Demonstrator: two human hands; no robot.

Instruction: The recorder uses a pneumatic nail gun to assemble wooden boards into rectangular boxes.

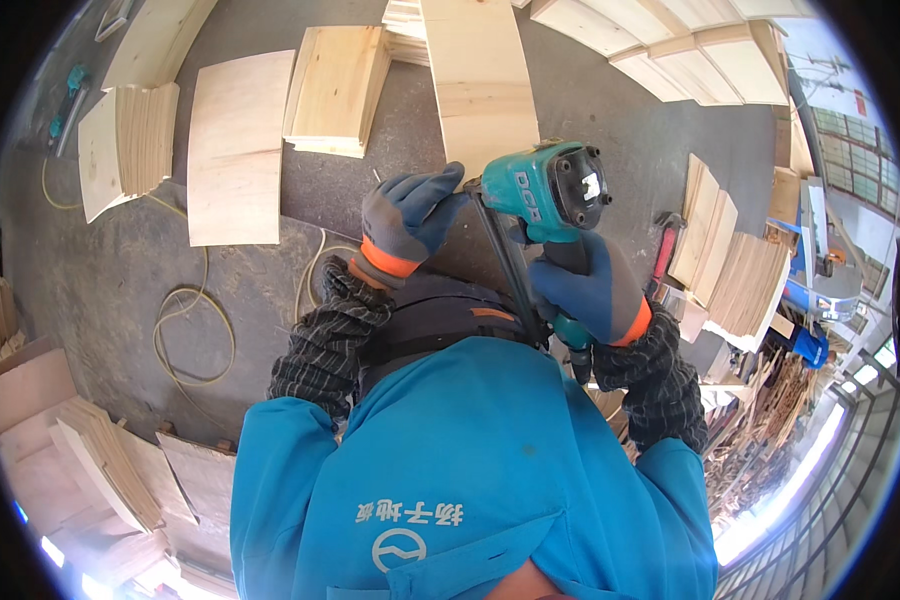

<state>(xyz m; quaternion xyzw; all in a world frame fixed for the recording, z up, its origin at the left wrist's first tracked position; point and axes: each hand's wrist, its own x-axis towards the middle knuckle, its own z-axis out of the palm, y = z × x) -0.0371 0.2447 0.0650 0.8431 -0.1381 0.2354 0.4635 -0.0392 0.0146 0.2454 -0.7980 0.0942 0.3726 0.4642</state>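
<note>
Teal pneumatic nailer [542,193] in front of the blue jacket [470,430] has the right hand [595,288] clamped around its grip [568,256], while the left hand [410,215], its hold unclear, lies by the nose [472,187], where accidental firing could injure it.

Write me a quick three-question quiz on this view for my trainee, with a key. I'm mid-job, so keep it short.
1. Which grip is wrapped around the handle of the teal power tool?
2. True or false: a looped yellowish hose lies on the floor to the left of that tool.
3. What colour are the glove cuffs? A) green B) orange C) white

Key:
1. The right grip.
2. True.
3. B.
</note>
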